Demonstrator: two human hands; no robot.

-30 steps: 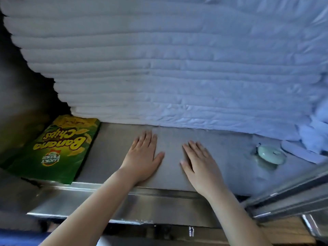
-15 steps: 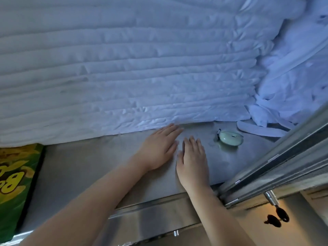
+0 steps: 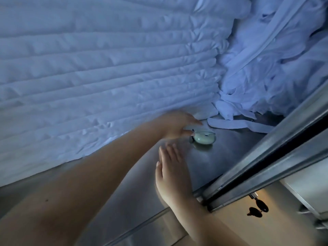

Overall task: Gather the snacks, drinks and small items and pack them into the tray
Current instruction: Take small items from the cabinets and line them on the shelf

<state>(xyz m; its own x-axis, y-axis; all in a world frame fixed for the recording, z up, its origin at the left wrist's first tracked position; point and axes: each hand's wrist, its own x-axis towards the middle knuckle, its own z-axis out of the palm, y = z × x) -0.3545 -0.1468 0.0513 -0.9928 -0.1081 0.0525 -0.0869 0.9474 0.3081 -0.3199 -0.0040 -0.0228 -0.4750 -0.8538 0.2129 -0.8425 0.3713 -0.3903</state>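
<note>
On the steel counter (image 3: pixel 230 157), seen from the head camera, a small pale-green round item (image 3: pixel 204 138) sits near a stack of folded white linen (image 3: pixel 106 68). The left hand (image 3: pixel 177 125) reaches over it, grip open, thumb at its edge, nothing clasped yet. The right hand (image 3: pixel 173 167) lies flat and open nearby. No tray shows, so packing looks barely begun.
</note>
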